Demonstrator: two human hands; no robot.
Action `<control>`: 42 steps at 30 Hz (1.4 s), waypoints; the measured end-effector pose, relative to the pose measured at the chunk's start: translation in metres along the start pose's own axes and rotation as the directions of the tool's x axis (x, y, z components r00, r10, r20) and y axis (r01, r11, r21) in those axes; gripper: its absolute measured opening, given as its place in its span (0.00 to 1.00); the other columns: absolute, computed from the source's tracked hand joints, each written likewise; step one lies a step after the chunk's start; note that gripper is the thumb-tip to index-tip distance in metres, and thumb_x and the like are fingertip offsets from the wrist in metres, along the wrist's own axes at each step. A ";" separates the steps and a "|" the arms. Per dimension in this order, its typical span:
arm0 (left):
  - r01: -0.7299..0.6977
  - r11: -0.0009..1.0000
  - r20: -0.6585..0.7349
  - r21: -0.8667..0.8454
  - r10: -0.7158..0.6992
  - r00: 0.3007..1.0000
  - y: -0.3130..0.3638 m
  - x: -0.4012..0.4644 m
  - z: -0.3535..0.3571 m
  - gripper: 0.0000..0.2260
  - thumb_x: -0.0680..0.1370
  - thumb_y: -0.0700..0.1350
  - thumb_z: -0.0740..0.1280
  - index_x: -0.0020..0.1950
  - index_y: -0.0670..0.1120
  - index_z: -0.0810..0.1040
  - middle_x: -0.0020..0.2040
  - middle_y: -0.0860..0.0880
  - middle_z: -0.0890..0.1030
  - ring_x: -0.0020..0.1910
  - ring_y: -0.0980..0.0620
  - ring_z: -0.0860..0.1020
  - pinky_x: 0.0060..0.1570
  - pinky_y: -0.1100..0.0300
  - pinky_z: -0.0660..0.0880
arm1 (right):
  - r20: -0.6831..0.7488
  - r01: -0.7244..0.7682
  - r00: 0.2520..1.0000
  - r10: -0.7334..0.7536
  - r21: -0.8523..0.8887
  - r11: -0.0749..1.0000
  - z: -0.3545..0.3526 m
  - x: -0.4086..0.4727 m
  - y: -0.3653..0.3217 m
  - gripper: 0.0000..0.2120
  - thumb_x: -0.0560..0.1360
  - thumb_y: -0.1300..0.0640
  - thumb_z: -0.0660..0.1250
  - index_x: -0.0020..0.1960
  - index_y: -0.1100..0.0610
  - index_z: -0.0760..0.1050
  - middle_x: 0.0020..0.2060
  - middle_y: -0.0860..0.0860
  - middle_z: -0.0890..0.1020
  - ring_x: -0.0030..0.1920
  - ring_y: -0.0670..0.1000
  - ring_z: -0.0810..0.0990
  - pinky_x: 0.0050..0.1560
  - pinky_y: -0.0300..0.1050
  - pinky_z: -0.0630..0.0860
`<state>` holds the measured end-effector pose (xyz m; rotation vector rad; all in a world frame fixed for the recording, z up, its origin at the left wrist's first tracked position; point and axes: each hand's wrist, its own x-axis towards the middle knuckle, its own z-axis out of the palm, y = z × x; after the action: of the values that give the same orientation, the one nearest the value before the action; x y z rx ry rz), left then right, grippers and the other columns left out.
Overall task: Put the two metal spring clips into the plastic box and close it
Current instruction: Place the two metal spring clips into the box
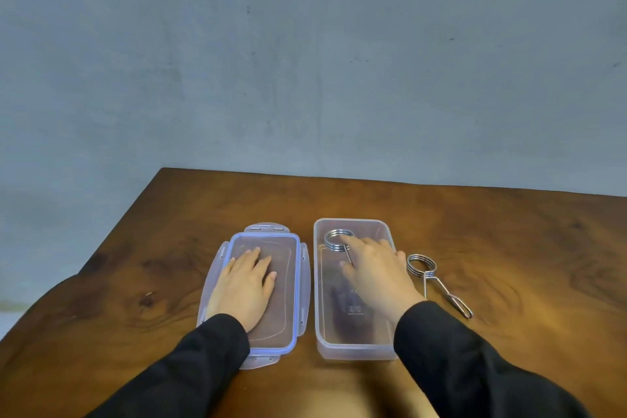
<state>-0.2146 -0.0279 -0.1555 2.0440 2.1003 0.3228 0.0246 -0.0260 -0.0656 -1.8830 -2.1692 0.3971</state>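
From my head camera: my right hand (376, 270) reached into the open plastic box (354, 343), fingers pinching one spring clip (336, 241) at its far end. The second clip (431, 276) lay just right of the box. My left hand (245, 288) rested flat and empty on the lid (298, 299), left of the box.

Both arms wear long, plain black sleeves (458, 360) ending at the wrists, leaving each hand (242, 288) bare.

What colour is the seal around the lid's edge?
Blue, seen in the head view on the lid.
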 end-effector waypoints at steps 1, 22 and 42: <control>-0.001 1.000 0.003 -0.002 0.001 1.000 -0.001 0.000 0.001 0.22 0.83 0.57 0.52 0.77 0.54 0.65 0.78 0.53 0.65 0.76 0.52 0.63 0.76 0.53 0.54 | 0.011 -0.011 1.000 0.011 -0.015 1.000 0.008 0.001 0.001 0.21 0.81 0.48 0.62 0.74 0.41 0.65 0.67 0.47 0.78 0.68 0.55 0.71 0.67 0.61 0.64; 0.016 0.999 -0.006 0.029 -0.016 1.000 0.003 0.002 0.000 0.22 0.83 0.57 0.53 0.77 0.54 0.64 0.78 0.53 0.65 0.76 0.52 0.64 0.75 0.54 0.55 | -0.282 0.065 0.960 -0.003 0.211 0.975 -0.005 0.000 0.033 0.18 0.81 0.49 0.63 0.70 0.49 0.73 0.64 0.49 0.78 0.64 0.52 0.76 0.62 0.49 0.76; 0.031 0.999 0.031 0.024 -0.031 0.999 0.003 0.000 -0.001 0.23 0.83 0.57 0.53 0.77 0.54 0.63 0.78 0.53 0.64 0.76 0.52 0.64 0.75 0.55 0.56 | -0.115 -0.363 0.926 0.358 -0.016 0.932 -0.007 -0.022 0.141 0.24 0.78 0.53 0.64 0.74 0.46 0.66 0.65 0.52 0.75 0.62 0.57 0.72 0.57 0.59 0.69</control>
<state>-0.2118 -0.0274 -0.1532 2.0135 2.1247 0.2602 0.1608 -0.0286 -0.1096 -2.2720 -1.7685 0.3099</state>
